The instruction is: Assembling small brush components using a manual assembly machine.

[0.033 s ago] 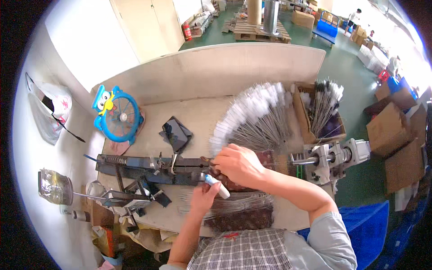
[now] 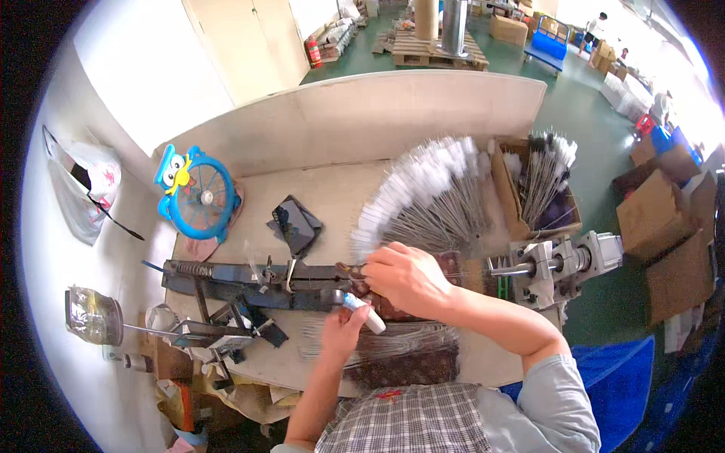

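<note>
My left hand is closed around a white handle with a black, rounded end, beside the front edge of a long dark metal fixture. Just right of that fixture's end, my right hand has its fingers pinched together; a thin wire seems to run by the fingertips, but the grip itself is hidden. Beyond it, white-tipped wire brushes lie fanned out on the table. A bundle of bare wires lies nearer my body, below both hands.
A motor-driven spindle stands at the table's right end. Behind it, a cardboard box holds more brushes. A blue toy-faced fan and a dark flat object sit at the left back. A low panel borders the far edge.
My right hand has shifted very slightly to the right. My left hand stays on the white handle.
</note>
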`<state>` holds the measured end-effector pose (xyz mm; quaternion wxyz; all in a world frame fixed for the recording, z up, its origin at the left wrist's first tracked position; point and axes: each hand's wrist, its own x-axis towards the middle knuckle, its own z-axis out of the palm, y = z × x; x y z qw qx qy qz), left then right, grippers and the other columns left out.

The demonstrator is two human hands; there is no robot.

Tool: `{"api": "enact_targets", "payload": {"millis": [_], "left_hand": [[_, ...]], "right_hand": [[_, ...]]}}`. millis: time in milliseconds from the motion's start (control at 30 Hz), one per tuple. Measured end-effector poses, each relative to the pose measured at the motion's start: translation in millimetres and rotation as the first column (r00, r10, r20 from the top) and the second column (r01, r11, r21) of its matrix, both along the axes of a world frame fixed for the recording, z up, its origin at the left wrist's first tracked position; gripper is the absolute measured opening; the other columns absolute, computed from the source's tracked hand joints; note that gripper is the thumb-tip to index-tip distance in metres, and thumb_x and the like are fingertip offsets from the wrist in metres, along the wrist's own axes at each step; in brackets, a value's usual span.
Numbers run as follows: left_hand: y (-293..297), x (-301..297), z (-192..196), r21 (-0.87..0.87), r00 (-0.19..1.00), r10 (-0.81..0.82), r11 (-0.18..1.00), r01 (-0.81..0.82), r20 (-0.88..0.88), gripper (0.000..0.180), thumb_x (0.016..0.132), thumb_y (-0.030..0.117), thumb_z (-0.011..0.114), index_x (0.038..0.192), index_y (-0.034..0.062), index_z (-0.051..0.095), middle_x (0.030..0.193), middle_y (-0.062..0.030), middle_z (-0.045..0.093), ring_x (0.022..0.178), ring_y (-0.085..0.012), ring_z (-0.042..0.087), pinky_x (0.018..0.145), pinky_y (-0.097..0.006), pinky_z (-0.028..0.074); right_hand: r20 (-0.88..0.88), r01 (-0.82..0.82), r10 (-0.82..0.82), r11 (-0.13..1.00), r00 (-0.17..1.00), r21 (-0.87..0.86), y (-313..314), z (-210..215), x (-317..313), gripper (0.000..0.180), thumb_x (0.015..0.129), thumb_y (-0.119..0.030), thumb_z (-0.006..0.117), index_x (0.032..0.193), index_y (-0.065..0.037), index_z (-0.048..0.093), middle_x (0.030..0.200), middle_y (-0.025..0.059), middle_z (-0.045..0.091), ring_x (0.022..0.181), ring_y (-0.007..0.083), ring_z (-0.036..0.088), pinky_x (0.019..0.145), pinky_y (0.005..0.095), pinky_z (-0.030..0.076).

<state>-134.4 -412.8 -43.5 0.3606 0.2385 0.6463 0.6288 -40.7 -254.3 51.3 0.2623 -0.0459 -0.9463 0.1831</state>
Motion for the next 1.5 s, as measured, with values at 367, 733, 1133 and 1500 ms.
{"api": "enact_targets", "payload": {"millis": [367,733,1133,1500], "left_hand": [[9.5,5.8,3.4,-0.359,0.955,-0.127,0.933,0.023,-0.269,0.017,0.074,0.007,0.066,0.082,0.0025,0.052,0.072,-0.0079,0.060,0.062,-0.0150,0.060,0.059,-0.030,0.050],[-133.1,-78.1,-19.1,-0.132,0.593,0.582,0.767,-0.628,0.557,0.030,0.084,0.036,0.063,0.094,0.0089,0.058,0.079,-0.0009,0.058,0.071,-0.0154,0.056,0.067,-0.030,0.050],[-121.1,-76.7,-28.8,-0.039,0.458,0.613,0.624,-0.780,0.644,0.014,0.085,0.023,0.062,0.082,0.0093,0.059,0.068,0.0000,0.056,0.063,-0.0111,0.053,0.060,-0.027,0.045],[43.1,47.8,27.3,0.238,0.928,0.016,0.965,-0.111,0.371,0.016,0.091,0.015,0.055,0.093,0.0010,0.061,0.081,-0.0047,0.062,0.064,-0.0086,0.056,0.060,-0.022,0.045]], "right_hand": [[0.205,0.093,-0.079,0.994,0.976,-0.059,-9.2,-89.7,10.7,0.030,0.075,-0.011,0.059,0.103,-0.003,0.053,0.087,0.0106,0.056,0.085,0.0263,0.059,0.067,0.0366,0.051],[0.140,-0.094,0.103,0.993,0.985,-0.067,-5.4,-66.7,32.9,0.024,0.077,-0.016,0.063,0.097,-0.005,0.057,0.081,0.0109,0.054,0.075,0.0299,0.059,0.065,0.0383,0.049],[0.217,-0.075,0.129,0.967,0.968,-0.244,-4.5,-8.3,56.6,0.036,0.067,0.004,0.061,0.102,-0.002,0.058,0.091,0.0121,0.056,0.080,0.0314,0.057,0.070,0.0370,0.049],[0.161,0.140,-0.080,0.904,0.984,-0.404,34.8,-3.4,68.1,0.020,0.077,-0.018,0.065,0.092,-0.005,0.065,0.086,0.0117,0.064,0.083,0.0291,0.061,0.073,0.0367,0.049]]}}
